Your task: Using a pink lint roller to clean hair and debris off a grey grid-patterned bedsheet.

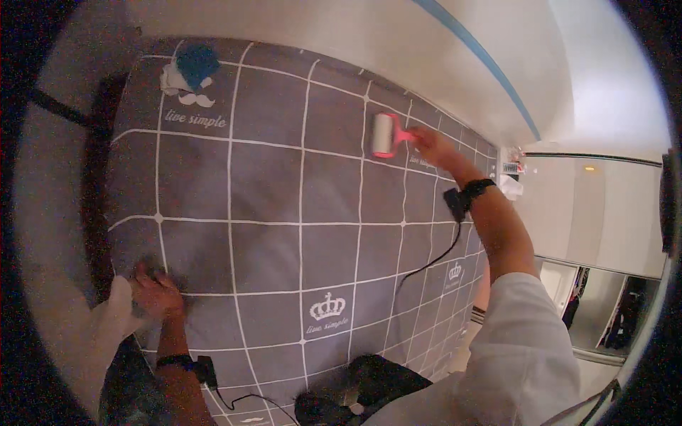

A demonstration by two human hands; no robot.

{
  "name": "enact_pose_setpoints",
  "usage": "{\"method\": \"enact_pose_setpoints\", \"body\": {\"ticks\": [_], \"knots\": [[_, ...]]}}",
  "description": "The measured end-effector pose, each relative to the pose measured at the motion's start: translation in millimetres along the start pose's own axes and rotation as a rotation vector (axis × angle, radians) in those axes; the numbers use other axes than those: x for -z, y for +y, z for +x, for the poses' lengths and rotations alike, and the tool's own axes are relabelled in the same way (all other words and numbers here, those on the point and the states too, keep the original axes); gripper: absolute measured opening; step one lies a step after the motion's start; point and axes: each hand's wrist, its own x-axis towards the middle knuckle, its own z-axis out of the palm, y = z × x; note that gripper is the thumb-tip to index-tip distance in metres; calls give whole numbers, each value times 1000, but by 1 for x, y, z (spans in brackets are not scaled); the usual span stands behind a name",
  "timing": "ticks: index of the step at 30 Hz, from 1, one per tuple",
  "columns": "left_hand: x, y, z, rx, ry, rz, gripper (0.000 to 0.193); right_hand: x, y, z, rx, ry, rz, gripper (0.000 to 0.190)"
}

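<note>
My right hand (438, 153) grips the pink handle of a lint roller (382, 136), its white cylinder lying over the grey bed sheet (266, 183). The sheet has a white grid and printed crowns and moustaches. At the lower left, my left hand (162, 295) rests at the sheet's edge, fingers apart, beside some pale fabric (121, 303). Its fingertips are dim and blurred, and I make out nothing held in it. Each wrist wears a black strap with a small cabled box.
A blue cloth (197, 64) lies on a white one (173, 80) at the far left corner. Along the back runs a pale wall (341, 32) with a blue stripe (479, 53). A sliding-door wardrobe (586, 207) stands partly open at right. Dark cables trail over the sheet.
</note>
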Motion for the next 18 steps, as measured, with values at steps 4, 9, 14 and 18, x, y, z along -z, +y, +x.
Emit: {"method": "enact_pose_setpoints", "body": {"ticks": [4, 9, 14, 18], "knots": [[14, 15, 9, 27, 159, 17, 39, 24, 52, -35, -168, -186, -301, 34], [6, 1, 5, 26, -95, -79, 41, 41, 86, -57, -364, -354, -611, 36], [-34, -58, -15, 176, -72, 273, 41, 7, -88, -12, -206, 52, 242, 36], [-7, -12, 1, 27, -68, 5, 43, -20, -206, 10, 242, 8, 209, 34]]}}
